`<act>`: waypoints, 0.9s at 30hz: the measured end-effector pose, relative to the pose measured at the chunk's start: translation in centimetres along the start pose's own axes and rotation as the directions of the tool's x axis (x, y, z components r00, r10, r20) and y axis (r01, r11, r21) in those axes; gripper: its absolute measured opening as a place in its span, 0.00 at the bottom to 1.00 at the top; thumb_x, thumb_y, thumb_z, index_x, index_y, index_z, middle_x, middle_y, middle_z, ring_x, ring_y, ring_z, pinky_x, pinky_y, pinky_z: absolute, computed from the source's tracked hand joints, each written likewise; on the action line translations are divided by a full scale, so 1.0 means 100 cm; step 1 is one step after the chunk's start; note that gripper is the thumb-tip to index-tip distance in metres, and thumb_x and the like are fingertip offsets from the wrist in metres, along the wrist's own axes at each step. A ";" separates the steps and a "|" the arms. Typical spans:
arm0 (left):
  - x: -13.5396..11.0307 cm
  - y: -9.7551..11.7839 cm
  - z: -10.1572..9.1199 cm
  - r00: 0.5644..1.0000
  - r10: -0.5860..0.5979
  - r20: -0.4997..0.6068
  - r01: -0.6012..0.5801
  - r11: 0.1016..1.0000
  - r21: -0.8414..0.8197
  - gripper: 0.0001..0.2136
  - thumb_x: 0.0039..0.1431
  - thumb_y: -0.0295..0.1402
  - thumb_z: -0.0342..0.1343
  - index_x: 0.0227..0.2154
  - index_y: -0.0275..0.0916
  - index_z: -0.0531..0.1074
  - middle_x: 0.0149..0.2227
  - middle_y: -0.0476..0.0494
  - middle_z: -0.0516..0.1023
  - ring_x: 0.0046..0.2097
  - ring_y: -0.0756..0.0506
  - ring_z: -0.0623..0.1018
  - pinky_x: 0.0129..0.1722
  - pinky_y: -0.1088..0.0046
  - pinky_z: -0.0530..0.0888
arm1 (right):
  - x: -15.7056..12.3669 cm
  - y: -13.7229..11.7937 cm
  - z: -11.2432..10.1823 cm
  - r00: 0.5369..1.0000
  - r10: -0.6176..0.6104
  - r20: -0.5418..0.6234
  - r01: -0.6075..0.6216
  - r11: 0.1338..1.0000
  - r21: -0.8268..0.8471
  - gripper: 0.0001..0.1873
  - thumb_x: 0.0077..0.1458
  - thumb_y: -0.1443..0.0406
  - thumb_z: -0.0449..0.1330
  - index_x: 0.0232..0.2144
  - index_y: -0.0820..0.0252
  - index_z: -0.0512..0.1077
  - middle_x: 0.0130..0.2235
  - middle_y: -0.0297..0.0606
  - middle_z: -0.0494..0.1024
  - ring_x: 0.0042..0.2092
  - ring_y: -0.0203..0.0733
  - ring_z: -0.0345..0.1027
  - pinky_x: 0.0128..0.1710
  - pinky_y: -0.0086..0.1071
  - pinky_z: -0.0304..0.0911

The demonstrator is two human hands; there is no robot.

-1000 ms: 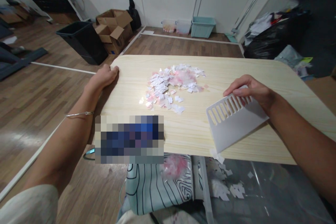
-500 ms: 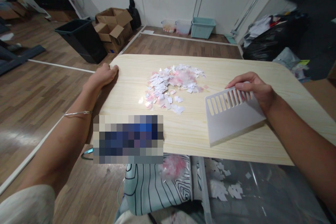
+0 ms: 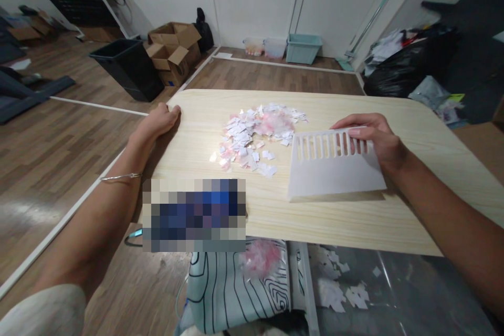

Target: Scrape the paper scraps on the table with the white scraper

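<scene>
Two holds show: your left hand [image 3: 161, 118] curls round the desk [image 3: 189, 163] at its far left edge, perhaps steadying it, while your right hand [image 3: 380, 142] pinches the white slotted plate [image 3: 334, 178] by its slotted side, right of the paper scraps [image 3: 240, 131], seemingly leaving its straight near edge free.

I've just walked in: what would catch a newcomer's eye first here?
Probably the scatter of white and pink scraps near the middle of the pale wooden table. Just right of it, the right hand holds a flat white piece with a row of slots, while the left hand is at the table's left edge. Below the near edge, a pink, fluffy clump sits on black-lined, pale blue cloth.
</scene>
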State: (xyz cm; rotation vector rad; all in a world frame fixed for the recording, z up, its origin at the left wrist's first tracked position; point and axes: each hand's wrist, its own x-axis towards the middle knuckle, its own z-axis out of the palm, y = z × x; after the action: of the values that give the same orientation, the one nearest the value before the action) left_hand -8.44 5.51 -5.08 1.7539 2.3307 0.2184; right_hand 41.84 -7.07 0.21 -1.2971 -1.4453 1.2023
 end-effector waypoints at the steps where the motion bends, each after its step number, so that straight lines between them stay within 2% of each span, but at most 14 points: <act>1: 0.001 -0.001 0.001 1.000 -0.001 -0.005 0.001 1.000 -0.005 0.35 0.70 0.53 0.41 0.62 0.25 0.70 0.62 0.16 0.74 0.63 0.26 0.75 0.59 0.54 0.72 | -0.001 -0.001 0.001 1.000 -0.015 -0.018 0.015 1.000 0.000 0.11 0.43 0.58 0.71 0.32 0.52 0.84 0.21 0.35 0.76 0.21 0.38 0.62 0.21 0.32 0.52; 5: 0.005 -0.004 0.004 1.000 -0.004 -0.031 0.003 1.000 -0.025 0.35 0.67 0.54 0.43 0.61 0.28 0.71 0.61 0.18 0.76 0.62 0.26 0.76 0.59 0.53 0.73 | -0.008 -0.007 0.007 0.993 -0.100 -0.069 0.096 0.994 -0.056 0.08 0.47 0.61 0.68 0.32 0.45 0.85 0.24 0.35 0.79 0.23 0.42 0.63 0.22 0.36 0.54; 9: 0.006 -0.004 0.004 0.999 -0.007 -0.033 0.006 0.999 -0.034 0.34 0.66 0.54 0.43 0.60 0.28 0.72 0.60 0.19 0.77 0.62 0.26 0.76 0.59 0.52 0.73 | -0.013 -0.016 0.015 0.952 -0.268 -0.148 0.245 0.957 -0.154 0.07 0.48 0.62 0.68 0.31 0.52 0.86 0.23 0.37 0.79 0.22 0.41 0.63 0.22 0.36 0.53; 13: 0.005 -0.002 0.005 0.999 0.004 -0.043 -0.006 0.998 -0.059 0.33 0.65 0.54 0.45 0.58 0.30 0.73 0.58 0.21 0.79 0.61 0.27 0.77 0.58 0.55 0.74 | -0.016 -0.028 0.019 0.897 -0.405 -0.179 0.348 0.894 -0.282 0.07 0.51 0.64 0.68 0.32 0.54 0.86 0.26 0.38 0.83 0.24 0.42 0.70 0.25 0.36 0.60; 16: 0.005 -0.001 0.007 0.999 0.001 -0.053 -0.004 0.998 -0.055 0.32 0.66 0.52 0.44 0.58 0.29 0.73 0.59 0.21 0.78 0.62 0.28 0.77 0.59 0.57 0.73 | -0.023 -0.038 0.020 0.796 -0.584 -0.160 0.470 0.762 -0.445 0.09 0.56 0.63 0.67 0.36 0.57 0.87 0.33 0.40 0.87 0.29 0.41 0.76 0.27 0.33 0.66; 18: 0.005 -0.002 0.009 0.998 -0.010 -0.066 0.008 0.999 -0.040 0.32 0.68 0.51 0.42 0.58 0.28 0.72 0.59 0.20 0.77 0.62 0.29 0.77 0.60 0.58 0.73 | -0.032 -0.043 0.020 0.733 -0.670 -0.121 0.518 0.664 -0.540 0.11 0.60 0.63 0.66 0.42 0.60 0.86 0.34 0.39 0.87 0.28 0.37 0.77 0.27 0.29 0.68; 20: 0.006 -0.004 0.011 0.997 -0.022 -0.071 0.020 0.999 -0.031 0.32 0.69 0.51 0.42 0.59 0.27 0.72 0.59 0.19 0.77 0.62 0.28 0.77 0.59 0.57 0.73 | -0.045 -0.047 0.021 0.712 -0.699 -0.072 0.513 0.587 -0.626 0.13 0.64 0.65 0.65 0.49 0.60 0.84 0.32 0.36 0.87 0.27 0.34 0.77 0.28 0.27 0.70; 22: 0.008 -0.006 0.014 0.998 -0.017 -0.064 0.015 0.999 -0.038 0.32 0.70 0.52 0.42 0.59 0.27 0.71 0.59 0.19 0.77 0.61 0.28 0.78 0.58 0.56 0.74 | -0.064 -0.050 0.024 0.691 -0.722 0.005 0.482 0.456 -0.749 0.14 0.67 0.67 0.65 0.53 0.59 0.82 0.33 0.35 0.88 0.30 0.35 0.81 0.31 0.25 0.72; 24: 0.009 -0.008 0.015 0.998 -0.002 -0.056 0.000 0.999 -0.051 0.33 0.70 0.52 0.42 0.60 0.26 0.71 0.58 0.19 0.78 0.61 0.27 0.78 0.57 0.55 0.74 | -0.085 -0.052 0.031 0.637 -0.767 0.077 0.450 0.290 -0.845 0.10 0.68 0.69 0.64 0.49 0.58 0.82 0.38 0.37 0.89 0.35 0.36 0.84 0.37 0.25 0.75; 25: 0.010 -0.009 0.016 0.999 0.001 -0.052 -0.003 0.998 -0.057 0.33 0.70 0.52 0.42 0.60 0.26 0.70 0.58 0.19 0.78 0.60 0.27 0.78 0.57 0.55 0.75 | -0.097 -0.051 0.037 0.609 -0.789 0.079 0.430 0.245 -0.869 0.09 0.68 0.71 0.63 0.47 0.57 0.82 0.39 0.37 0.89 0.38 0.37 0.85 0.41 0.26 0.76; 26: 0.011 -0.010 0.017 0.999 0.002 -0.051 -0.005 0.998 -0.062 0.33 0.70 0.52 0.42 0.61 0.26 0.70 0.58 0.19 0.78 0.60 0.26 0.78 0.57 0.54 0.75 | -0.109 -0.050 0.045 0.589 -0.805 0.071 0.423 0.232 -0.876 0.10 0.67 0.73 0.63 0.45 0.57 0.82 0.40 0.37 0.89 0.39 0.38 0.85 0.43 0.26 0.77; 27: 0.012 -0.010 0.018 0.999 0.001 -0.051 -0.005 0.998 -0.067 0.33 0.70 0.52 0.42 0.61 0.27 0.70 0.58 0.19 0.78 0.60 0.26 0.78 0.56 0.53 0.75 | -0.121 -0.048 0.054 0.586 -0.810 0.022 0.397 0.263 -0.879 0.11 0.64 0.75 0.65 0.44 0.57 0.81 0.39 0.36 0.88 0.39 0.37 0.85 0.44 0.26 0.77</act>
State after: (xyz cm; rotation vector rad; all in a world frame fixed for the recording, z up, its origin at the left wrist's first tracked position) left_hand -9.24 6.32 -7.12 1.7402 2.3271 0.3409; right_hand 37.12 -19.78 4.07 -1.1761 -1.9503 -0.4568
